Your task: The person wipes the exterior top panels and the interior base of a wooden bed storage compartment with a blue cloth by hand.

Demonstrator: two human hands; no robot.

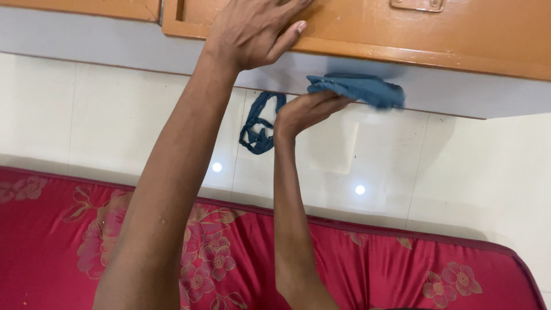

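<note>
Your right hand [307, 112] pinches a crumpled blue cloth [359, 89] against the grey underside ledge [459, 95] of the orange wooden cabinet [356, 28]. Your left hand [252, 31] lies flat and open on the cabinet at eleven o'clock. Keep the wad bunched and pressed flat (it looks soft, faded, creased).

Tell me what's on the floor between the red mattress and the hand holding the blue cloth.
Head view: only bare pale floor tiles lie between the red mattress and the right hand.
</note>
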